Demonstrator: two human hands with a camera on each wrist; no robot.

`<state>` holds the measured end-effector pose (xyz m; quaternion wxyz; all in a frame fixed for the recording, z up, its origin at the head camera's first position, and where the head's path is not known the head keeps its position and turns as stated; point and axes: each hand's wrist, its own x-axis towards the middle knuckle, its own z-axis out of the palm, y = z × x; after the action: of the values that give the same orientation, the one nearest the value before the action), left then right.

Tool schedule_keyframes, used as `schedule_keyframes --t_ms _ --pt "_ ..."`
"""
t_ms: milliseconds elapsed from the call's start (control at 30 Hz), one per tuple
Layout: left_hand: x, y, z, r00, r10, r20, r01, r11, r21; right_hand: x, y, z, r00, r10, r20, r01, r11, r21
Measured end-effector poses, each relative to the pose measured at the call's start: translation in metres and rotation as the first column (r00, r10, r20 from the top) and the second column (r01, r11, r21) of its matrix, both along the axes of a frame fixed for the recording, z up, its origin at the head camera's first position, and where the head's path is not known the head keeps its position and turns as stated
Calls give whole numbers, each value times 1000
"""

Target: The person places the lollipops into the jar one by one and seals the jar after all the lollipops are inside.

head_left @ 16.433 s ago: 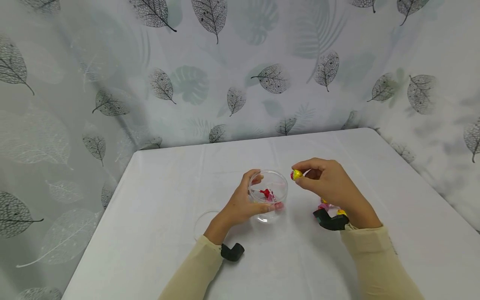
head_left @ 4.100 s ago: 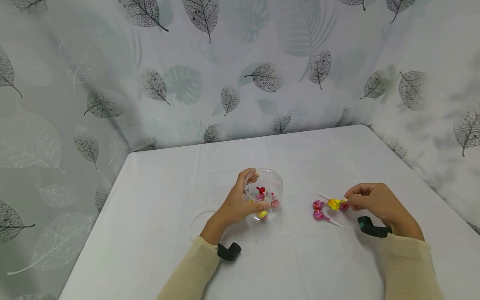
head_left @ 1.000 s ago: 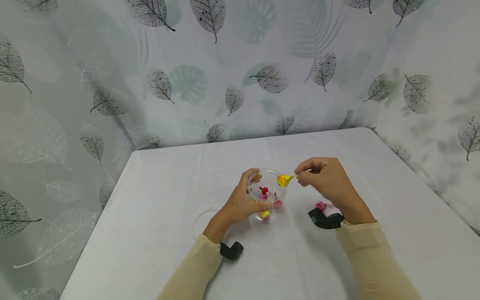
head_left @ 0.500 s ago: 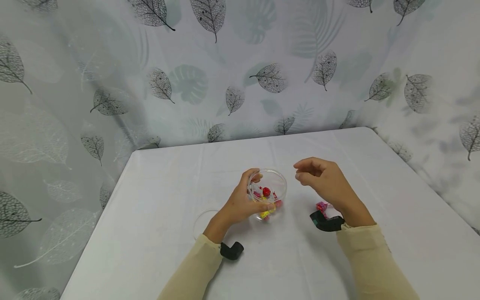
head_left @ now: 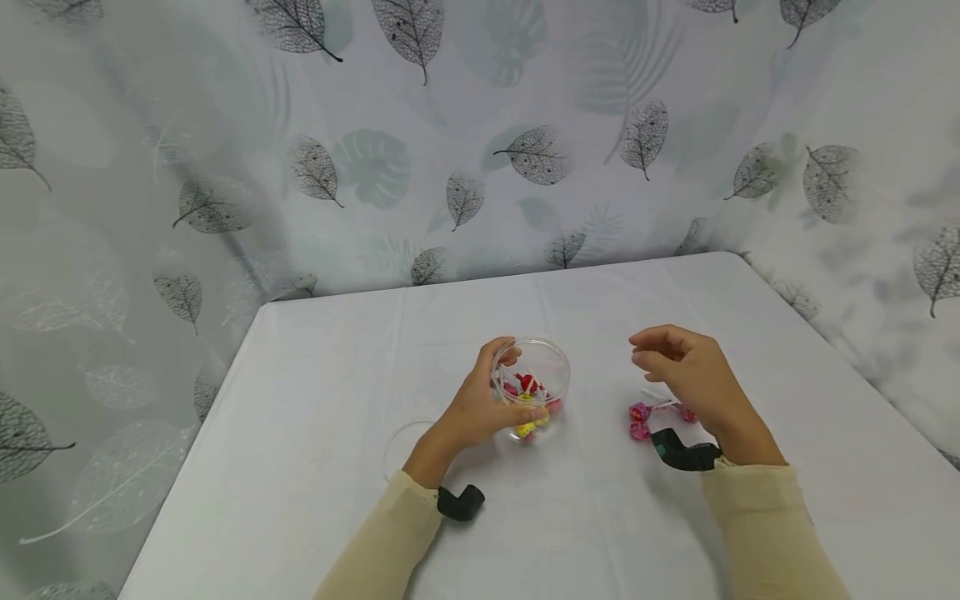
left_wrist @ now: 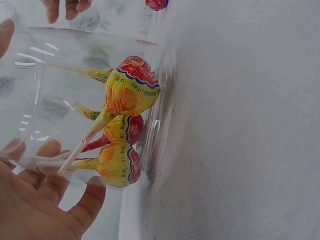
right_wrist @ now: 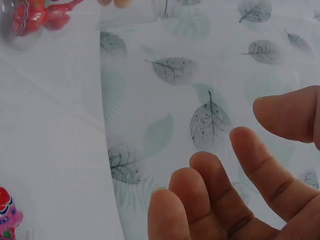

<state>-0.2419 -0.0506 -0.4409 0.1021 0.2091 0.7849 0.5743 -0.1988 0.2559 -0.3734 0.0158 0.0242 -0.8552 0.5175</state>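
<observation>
My left hand grips a clear plastic jar from its left side, thumb across the front and fingers behind. Inside it lie several wrapped lollipops; the left wrist view shows a yellow and red lollipop on top of others, with white sticks toward the mouth. My right hand hovers to the right of the jar with nothing in it, fingers loosely bent and thumb apart from the fingertips. Below it, pink lollipops lie on the table, partly hidden by the hand and wrist camera.
A clear round lid lies on the white table left of the jar, partly behind the left forearm. A leaf-printed curtain hangs behind the table and along both sides.
My right hand held a yellow lollipop at the jar's mouth, let it go inside, then moved right toward the pink lollipops. The left hand keeps its grip on the jar.
</observation>
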Motion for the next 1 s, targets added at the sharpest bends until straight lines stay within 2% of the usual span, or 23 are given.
schedule_keyframes --t_ms 300,533,733,1000 --pt "1 -2 -1 1000 4 2 -4 1000 11 2 29 -13 996 -68 49 69 998 -3" --pt "-1 0 -2 1000 -8 12 8 1000 20 -1 50 -28 983 -105 151 94 992 79" --pt "-1 -1 -3 999 -33 -6 33 999 34 -4 59 -37 959 -96 266 66 991 118" --pt "0 -2 -1 1000 -26 11 26 999 27 -6 65 -45 931 -24 364 -50 980 193"
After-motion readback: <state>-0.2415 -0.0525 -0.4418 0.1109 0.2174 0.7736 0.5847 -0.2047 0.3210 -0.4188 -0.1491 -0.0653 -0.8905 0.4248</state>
